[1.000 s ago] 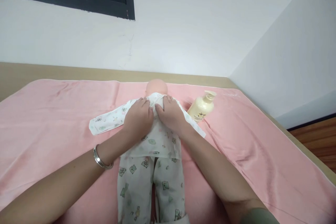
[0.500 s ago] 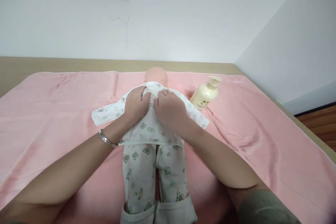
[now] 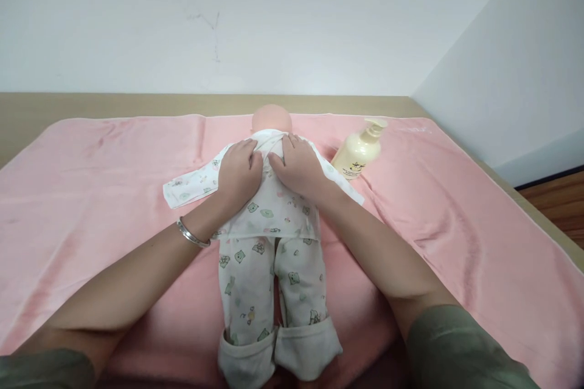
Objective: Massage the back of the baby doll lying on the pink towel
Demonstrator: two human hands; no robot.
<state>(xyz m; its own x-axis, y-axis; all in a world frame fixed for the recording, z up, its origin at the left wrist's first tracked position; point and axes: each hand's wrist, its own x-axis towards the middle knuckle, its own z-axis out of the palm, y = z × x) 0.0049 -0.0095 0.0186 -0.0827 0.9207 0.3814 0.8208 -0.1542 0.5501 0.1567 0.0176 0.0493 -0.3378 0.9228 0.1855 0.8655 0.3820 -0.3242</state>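
Note:
A baby doll (image 3: 272, 118) with a bald head lies on a pink cloth, its feet end towards me. It wears a white printed top (image 3: 269, 219) and matching printed trousers (image 3: 249, 292) with turned-up cuffs. My left hand (image 3: 239, 173), a silver bangle on its wrist, rests flat on the left of the upper top, thumb apart. On the right side, my right hand (image 3: 303, 167) presses flat in the same way with its fingers towards the shoulder. Both thumbs point in at the slightly rumpled cloth near the neckline. The doll's face does not show.
A cream pump bottle (image 3: 359, 152) leans at a tilt beside the doll's right-hand sleeve. The pink cloth (image 3: 104, 213) covers most of a wooden surface (image 3: 137, 103), which meets a white wall (image 3: 296, 30) at the back.
My hands have flattened and spread a little, with the right thumb and fingers now further apart. The view has tipped slightly downward. The doll and bottle stay in place.

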